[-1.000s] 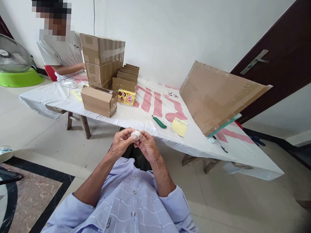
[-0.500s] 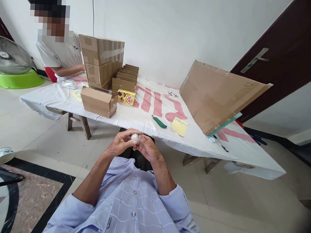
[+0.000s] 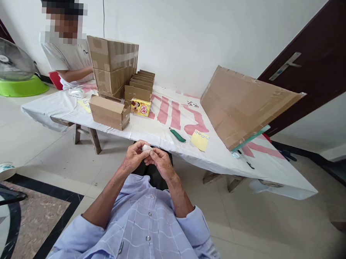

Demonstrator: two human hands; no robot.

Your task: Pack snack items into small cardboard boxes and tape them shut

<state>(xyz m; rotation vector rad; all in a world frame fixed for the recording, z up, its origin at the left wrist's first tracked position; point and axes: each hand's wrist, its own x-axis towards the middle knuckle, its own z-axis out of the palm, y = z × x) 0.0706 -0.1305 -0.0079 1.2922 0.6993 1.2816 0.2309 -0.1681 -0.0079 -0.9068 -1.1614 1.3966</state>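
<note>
A small, whitish, rounded thing (image 3: 145,147) shows between my fingertips, just in front of the table's near edge; its kind is not clear. My left hand (image 3: 133,156) is closed, with thumb and forefinger around it. From the other side, my right hand (image 3: 161,162) is closed too, its thumb and fingertips meeting at the lower right of the same thing. Both hands are over my lap, partly hiding what they hold. On the cloth beyond lie a green-handled knife (image 3: 177,135) and a yellow paper (image 3: 199,140).
An open cardboard box (image 3: 107,112) stands near the front edge, beside a yellow printed carton (image 3: 141,107). Behind rise stacked cardboard boxes (image 3: 115,60) and a row of upright cardboard pieces (image 3: 138,92). A large cardboard sheet (image 3: 244,106) leans at right. Another person (image 3: 69,56) sits far left.
The whitish thing has shifted slightly left and up in my fingers and is turned. My right thumb and fingers have moved left, closer to my left thumb.
</note>
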